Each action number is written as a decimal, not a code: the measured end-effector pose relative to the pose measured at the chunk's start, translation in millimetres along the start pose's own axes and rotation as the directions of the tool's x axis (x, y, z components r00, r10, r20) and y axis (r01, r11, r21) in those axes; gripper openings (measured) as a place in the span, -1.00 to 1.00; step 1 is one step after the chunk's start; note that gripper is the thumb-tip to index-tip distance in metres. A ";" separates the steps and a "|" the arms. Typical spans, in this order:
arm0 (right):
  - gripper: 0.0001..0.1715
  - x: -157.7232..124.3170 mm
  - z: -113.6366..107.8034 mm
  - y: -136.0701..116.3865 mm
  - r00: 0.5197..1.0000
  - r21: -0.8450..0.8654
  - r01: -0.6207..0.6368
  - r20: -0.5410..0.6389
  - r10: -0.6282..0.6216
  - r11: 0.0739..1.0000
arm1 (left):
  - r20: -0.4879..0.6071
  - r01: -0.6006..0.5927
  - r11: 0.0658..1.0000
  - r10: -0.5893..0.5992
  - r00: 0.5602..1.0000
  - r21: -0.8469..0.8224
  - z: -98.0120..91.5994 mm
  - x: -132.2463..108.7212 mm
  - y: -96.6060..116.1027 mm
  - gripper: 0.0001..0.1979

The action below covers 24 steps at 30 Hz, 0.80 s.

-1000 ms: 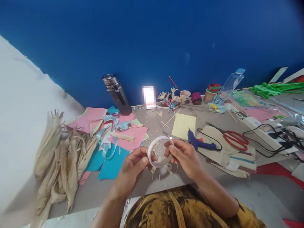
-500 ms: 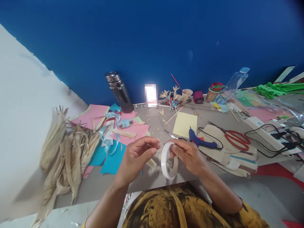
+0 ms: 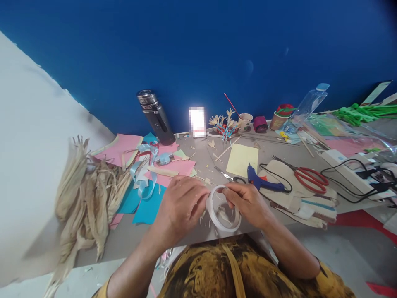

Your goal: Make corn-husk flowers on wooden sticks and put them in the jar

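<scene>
A white tape roll point(image 3: 213, 213) is gripped at its upper rim by my right hand point(image 3: 248, 203), fingers closed on it. My left hand point(image 3: 182, 205) is at the roll's left side, back of the hand up, fingers bent together with the tips near the rim; what they pinch, if anything, is too small to make out. Beyond the hands lie small scissors point(image 3: 228, 176), a yellow paper sheet point(image 3: 243, 159) and a blue glue gun point(image 3: 266, 182). Small pale scraps are scattered on the table under the roll.
Dried husks point(image 3: 89, 207) hang over the table's left edge beside pink and blue papers point(image 3: 149, 209). A dark flask point(image 3: 156, 118) stands behind. On the right are red-handled scissors point(image 3: 310, 180), a glove point(image 3: 300, 207), a power strip point(image 3: 344, 171) and a plastic bottle point(image 3: 310, 107).
My left hand has turned over so its back faces up, and its fingers have closed near the roll. The tape roll has swung to show its opening more widely.
</scene>
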State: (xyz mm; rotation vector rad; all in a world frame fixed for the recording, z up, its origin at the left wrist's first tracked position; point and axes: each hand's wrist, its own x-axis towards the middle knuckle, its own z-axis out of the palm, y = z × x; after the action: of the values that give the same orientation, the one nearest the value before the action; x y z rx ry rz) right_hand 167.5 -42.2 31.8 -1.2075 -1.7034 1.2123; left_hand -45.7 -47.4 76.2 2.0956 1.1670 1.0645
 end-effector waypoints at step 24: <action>-0.65 2.6 18.5 10.8 0.992 0.083 -0.028 0.129 0.018 0.996 | 0.191 0.463 0.473 -0.515 0.836 -0.750 8.6 -32.4 -37.5 -0.65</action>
State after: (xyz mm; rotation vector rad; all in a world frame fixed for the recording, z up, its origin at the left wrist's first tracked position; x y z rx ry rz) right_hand 152.9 -43.7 15.9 -1.1227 -1.7161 1.3879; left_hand -66.5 -57.2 31.4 0.9510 0.9759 1.0704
